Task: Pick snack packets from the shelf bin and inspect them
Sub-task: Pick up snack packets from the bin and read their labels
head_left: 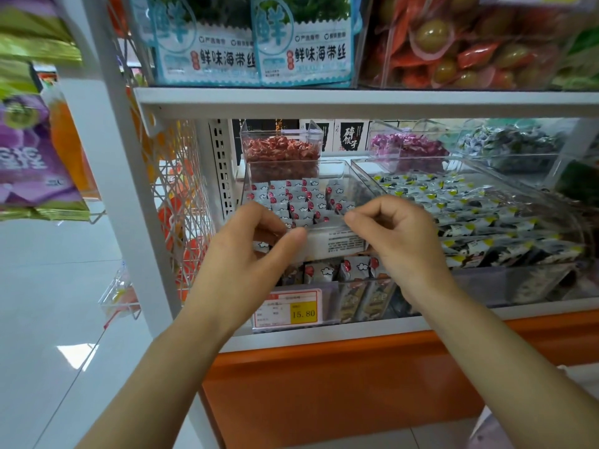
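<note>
left hand (246, 251), right hand (398, 241) pinching packet (337, 243), tag (288, 307) — 15.80

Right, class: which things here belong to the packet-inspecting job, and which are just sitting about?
Job: left hand, right hand, held packet, bin of red-and-grey packets.
Sitting about: bin of yellow-cornered packets, price tag, seaweed bags, purple sweets.
</note>
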